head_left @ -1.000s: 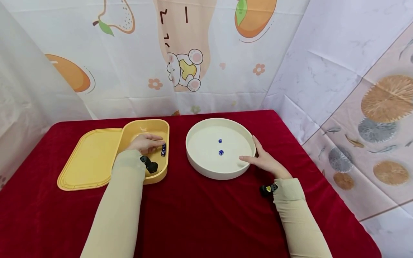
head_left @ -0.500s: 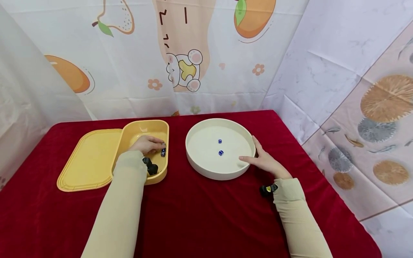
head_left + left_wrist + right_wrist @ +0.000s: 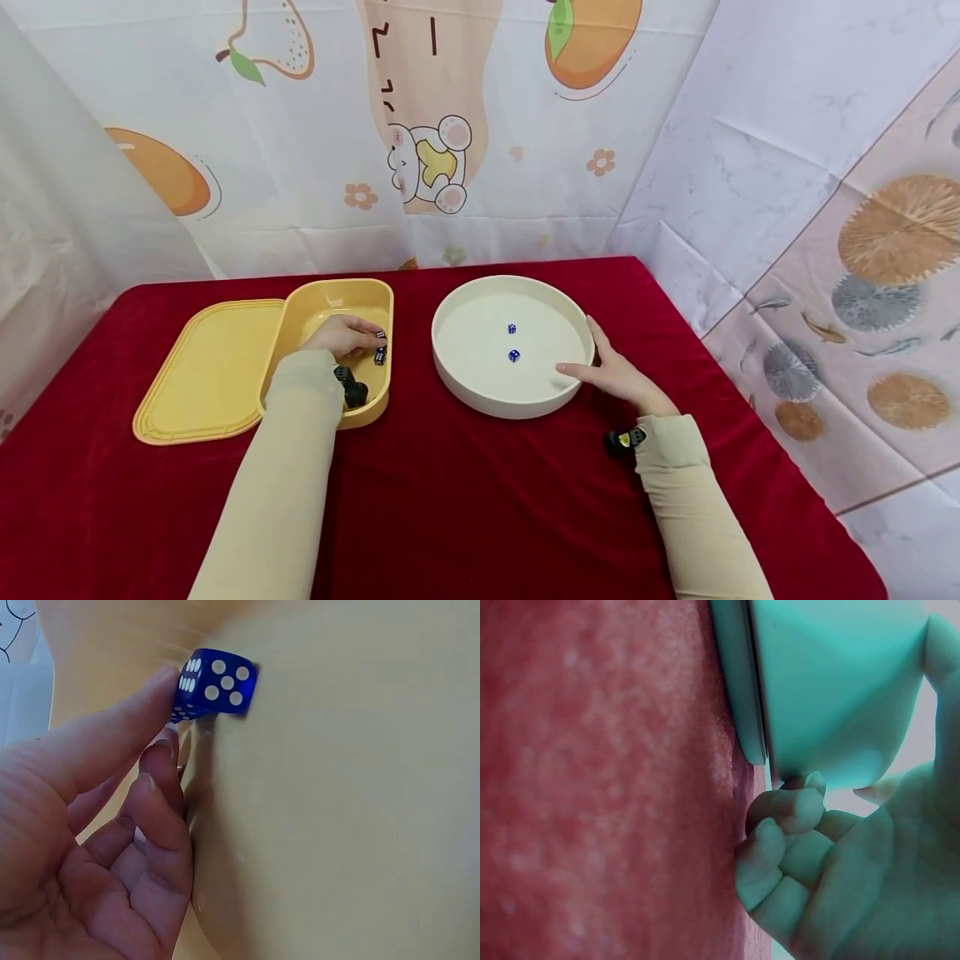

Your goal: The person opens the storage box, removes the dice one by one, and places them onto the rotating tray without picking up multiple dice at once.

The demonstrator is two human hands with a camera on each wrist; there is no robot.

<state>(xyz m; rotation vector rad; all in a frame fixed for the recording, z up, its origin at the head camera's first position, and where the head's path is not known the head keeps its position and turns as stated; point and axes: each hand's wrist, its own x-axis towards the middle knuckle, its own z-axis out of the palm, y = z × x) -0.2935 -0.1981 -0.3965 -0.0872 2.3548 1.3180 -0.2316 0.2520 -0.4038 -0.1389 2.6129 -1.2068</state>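
Observation:
In the head view my left hand (image 3: 341, 335) reaches into the yellow box (image 3: 327, 287), its fingertips at blue dice near the right wall. The left wrist view shows the thumb and a finger pinching a blue die (image 3: 221, 681) with white dots, the other fingers curled below. Another blue die (image 3: 380, 357) lies just nearer the box's front. My right hand (image 3: 618, 375) grips the right side of the round white tray (image 3: 480, 400), thumb over the rim and fingers against the outer wall (image 3: 832, 697). Two blue dice, a far die (image 3: 512, 328) and a near die (image 3: 513, 356), lie in the tray.
A yellow lid (image 3: 202, 375) lies left of the box, partly alongside it. Dark red cloth (image 3: 480, 508) covers the table. Printed curtains (image 3: 300, 183) hang behind and on the right. A black wrist camera (image 3: 352, 387) on the left wrist overlaps the box.
My left hand has shifted slightly to the right at the dice, and more of the upper die shows at the fingertips. My right hand and the tray have stayed put.

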